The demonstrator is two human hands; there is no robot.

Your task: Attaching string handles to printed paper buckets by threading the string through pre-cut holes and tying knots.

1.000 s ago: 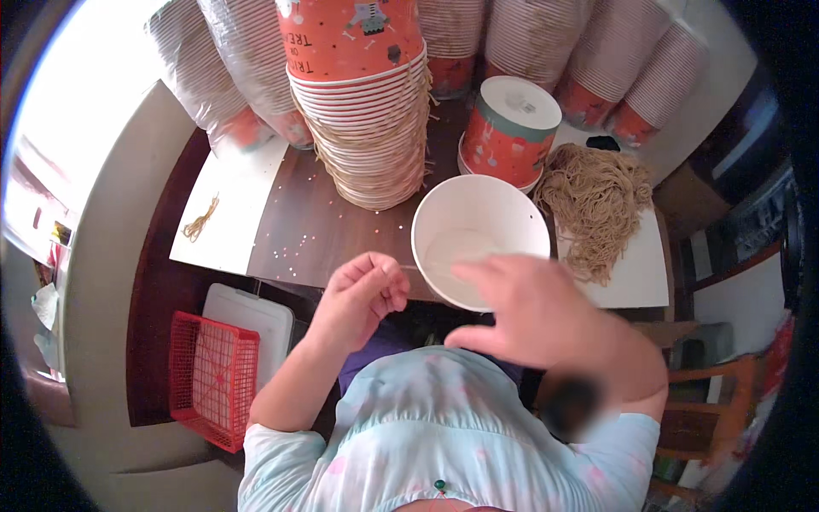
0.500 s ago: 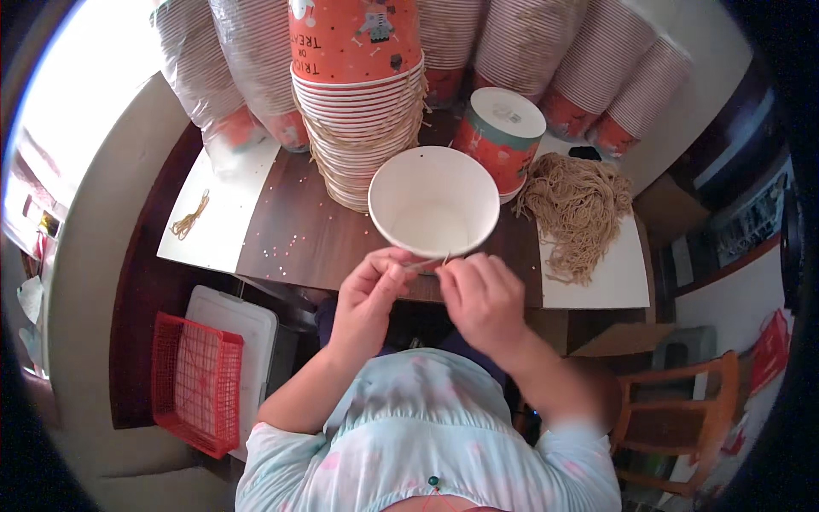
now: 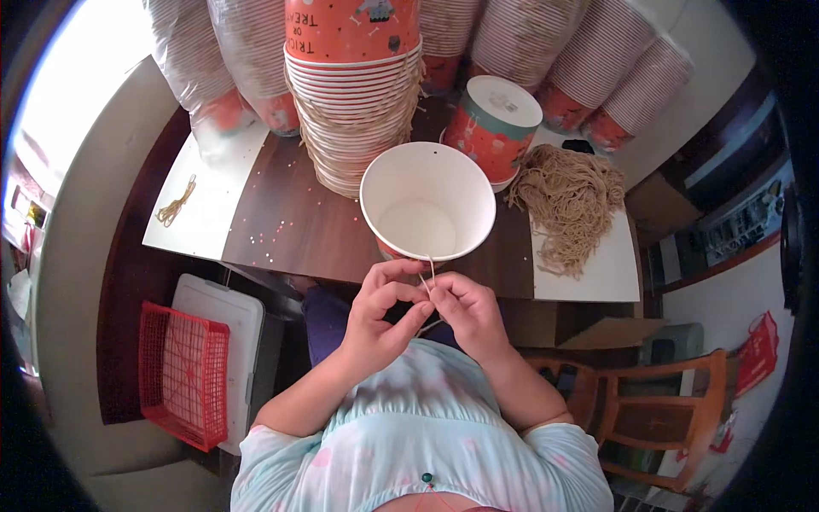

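Observation:
A white-lined paper bucket (image 3: 426,177) stands on the table edge in front of me, its mouth tipped toward me. A small hole shows near its far rim. From its near rim a thin beige cord (image 3: 432,267) runs down to my fingers. My left hand (image 3: 382,314) pinches the cord between thumb and forefinger, the other fingers curled. My right hand (image 3: 469,314) also pinches the cord, its fingertips touching the left hand's. A loose length of cord hangs below the hands.
Behind the bucket rises a stack of nested orange buckets (image 3: 354,85) with cord handles. An upside-down orange bucket (image 3: 493,128) and a tangled cord pile (image 3: 567,200) are right. A small cord bundle (image 3: 177,202) lies left. A red basket (image 3: 183,375) and wooden chair (image 3: 670,414) flank me.
Both hands have drawn down from the bucket's near rim toward my body and closer together. The cord between rim and fingers now shows more plainly. The whole view has shifted slightly.

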